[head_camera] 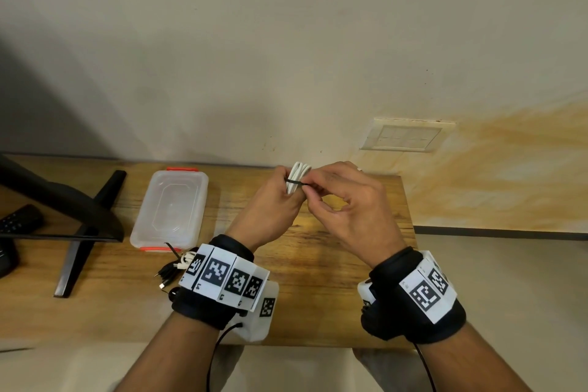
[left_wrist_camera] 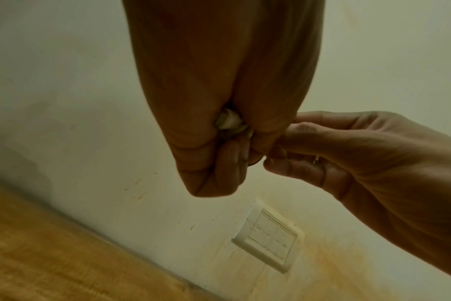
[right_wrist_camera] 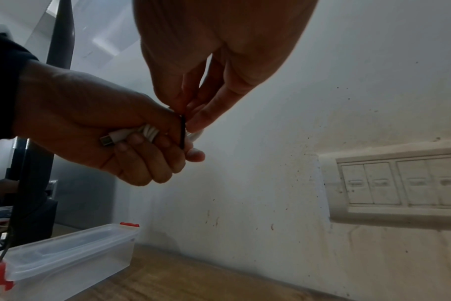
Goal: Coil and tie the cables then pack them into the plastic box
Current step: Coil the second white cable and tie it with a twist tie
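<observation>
A coiled white cable [head_camera: 298, 175] is held above the wooden table [head_camera: 334, 264], gripped in my left hand [head_camera: 276, 200]; its plug end [right_wrist_camera: 111, 138] sticks out under the curled fingers. A thin black tie [head_camera: 294, 182] crosses the coil. My right hand [head_camera: 343, 200] pinches the tie [right_wrist_camera: 183, 132] between thumb and forefinger, right against the left hand. In the left wrist view only a bit of white cable [left_wrist_camera: 229, 122] shows inside the fist. The clear plastic box [head_camera: 170, 210] with red clips sits closed on the table, left of both hands.
A small heap of black and white cables [head_camera: 178, 267] lies near the box's front end, by my left wrist. A dark monitor stand [head_camera: 82, 226] and a remote [head_camera: 19, 219] occupy the table's left. A switch plate [head_camera: 407, 137] is on the wall behind.
</observation>
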`<state>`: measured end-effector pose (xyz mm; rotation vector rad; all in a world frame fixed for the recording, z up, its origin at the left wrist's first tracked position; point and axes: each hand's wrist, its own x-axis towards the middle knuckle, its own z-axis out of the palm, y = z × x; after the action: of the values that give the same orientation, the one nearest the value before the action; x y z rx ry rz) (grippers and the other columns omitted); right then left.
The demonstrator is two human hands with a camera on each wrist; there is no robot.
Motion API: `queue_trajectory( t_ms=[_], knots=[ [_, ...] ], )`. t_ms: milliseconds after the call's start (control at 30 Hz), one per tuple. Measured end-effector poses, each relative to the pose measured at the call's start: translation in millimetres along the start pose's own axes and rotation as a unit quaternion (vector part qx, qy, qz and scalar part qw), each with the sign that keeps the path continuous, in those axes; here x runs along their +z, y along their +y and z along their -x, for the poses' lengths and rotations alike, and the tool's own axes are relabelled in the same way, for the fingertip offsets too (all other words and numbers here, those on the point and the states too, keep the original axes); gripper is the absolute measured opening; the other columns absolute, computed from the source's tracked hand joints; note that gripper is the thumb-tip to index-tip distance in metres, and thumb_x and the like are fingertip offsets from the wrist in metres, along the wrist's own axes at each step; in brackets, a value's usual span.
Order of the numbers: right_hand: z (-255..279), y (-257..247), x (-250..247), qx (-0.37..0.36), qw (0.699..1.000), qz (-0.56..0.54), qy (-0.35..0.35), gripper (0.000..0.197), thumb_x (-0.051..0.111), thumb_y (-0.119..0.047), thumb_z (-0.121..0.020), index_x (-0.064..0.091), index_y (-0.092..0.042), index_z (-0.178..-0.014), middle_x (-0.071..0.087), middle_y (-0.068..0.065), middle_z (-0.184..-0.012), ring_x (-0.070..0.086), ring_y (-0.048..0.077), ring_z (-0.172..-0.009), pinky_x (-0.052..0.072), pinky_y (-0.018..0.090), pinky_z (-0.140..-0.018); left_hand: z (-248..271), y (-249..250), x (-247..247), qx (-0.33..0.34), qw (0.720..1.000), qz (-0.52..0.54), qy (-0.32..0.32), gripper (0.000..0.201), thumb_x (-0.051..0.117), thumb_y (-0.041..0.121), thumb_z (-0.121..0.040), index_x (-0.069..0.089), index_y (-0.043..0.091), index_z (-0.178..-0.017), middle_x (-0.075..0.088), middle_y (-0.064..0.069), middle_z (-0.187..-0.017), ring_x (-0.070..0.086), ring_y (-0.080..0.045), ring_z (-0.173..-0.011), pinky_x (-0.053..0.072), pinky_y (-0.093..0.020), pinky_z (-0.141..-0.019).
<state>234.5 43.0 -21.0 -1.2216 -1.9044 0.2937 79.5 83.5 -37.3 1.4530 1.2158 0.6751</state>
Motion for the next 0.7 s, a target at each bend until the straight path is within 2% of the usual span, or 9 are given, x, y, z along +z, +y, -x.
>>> queue_trajectory(
  t_ms=[100, 167, 300, 433, 633, 700],
  knots=[
    [0.7, -0.4, -1.1, 0.002, 1.000, -0.003, -0.001, 0.020, 0.073, -0.006, -0.088, 0.075, -0.006, -0.108, 0.071, 0.004, -0.098, 0.064, 0.018, -0.090, 0.055, 0.036, -0.078, 1.4, 2.5, -1.5, -0.009, 1.000, 0.023, -0.009, 0.020, 0.052, 0.027, -0.098, 0.048, 0.016, -0.115, 0.053, 0.009, -0.075, 0.044, -0.007, -0.055, 0.038, -0.036, -0.058],
    [0.2, -0.3, -1.3, 0.001, 1.000, -0.005, -0.002, 0.020, 0.073, -0.006, -0.088, 0.075, -0.006, -0.108, 0.070, 0.004, -0.098, 0.064, 0.019, -0.090, 0.055, 0.037, -0.078, 1.8, 2.8, -1.5, -0.006, 1.000, 0.022, -0.009, 0.021, 0.053, 0.028, -0.099, 0.047, 0.016, -0.114, 0.053, 0.008, -0.075, 0.045, -0.008, -0.057, 0.039, -0.037, -0.059],
    [-0.7, 0.4, -1.5, -0.003, 1.000, 0.002, -0.003, 0.020, 0.072, -0.007, -0.088, 0.075, -0.007, -0.108, 0.071, 0.004, -0.098, 0.064, 0.018, -0.090, 0.055, 0.036, -0.078, 1.2, 0.5, -1.0, 0.023, 1.000, 0.015, -0.003, 0.016, 0.052, 0.025, -0.099, 0.048, 0.019, -0.113, 0.052, 0.014, -0.077, 0.050, 0.003, -0.058, 0.040, -0.026, -0.061],
    [-0.6, 2.4, -1.8, -0.002, 1.000, -0.002, 0.011, 0.019, 0.073, -0.006, -0.088, 0.076, -0.006, -0.107, 0.071, 0.004, -0.098, 0.064, 0.018, -0.090, 0.054, 0.033, -0.079, 0.6, -0.2, -1.3, 0.051, 0.999, 0.017, 0.001, 0.013, 0.050, 0.020, -0.099, 0.051, 0.019, -0.112, 0.052, 0.017, -0.076, 0.052, 0.007, -0.061, 0.038, -0.024, -0.062],
    [-1.3, 3.2, -2.6, -0.005, 1.000, -0.012, 0.028, 0.020, 0.074, -0.003, -0.088, 0.076, -0.006, -0.107, 0.072, 0.004, -0.098, 0.064, 0.016, -0.090, 0.054, 0.028, -0.081, 3.0, 5.4, -4.6, 0.046, 0.998, 0.039, -0.020, 0.029, 0.049, 0.030, -0.087, 0.053, 0.017, -0.113, 0.054, 0.019, -0.072, 0.047, 0.001, -0.064, 0.039, -0.029, -0.064],
    [-1.3, 4.7, -3.0, -0.004, 0.999, -0.012, 0.031, 0.020, 0.074, -0.003, -0.088, 0.076, -0.006, -0.107, 0.072, 0.004, -0.098, 0.064, 0.017, -0.091, 0.054, 0.029, -0.081, 4.8, 7.7, -3.9, 0.030, 0.998, 0.042, -0.025, 0.032, 0.050, 0.030, -0.084, 0.053, 0.019, -0.113, 0.053, 0.014, -0.074, 0.046, -0.008, -0.065, 0.040, -0.038, -0.064]
  ],
)
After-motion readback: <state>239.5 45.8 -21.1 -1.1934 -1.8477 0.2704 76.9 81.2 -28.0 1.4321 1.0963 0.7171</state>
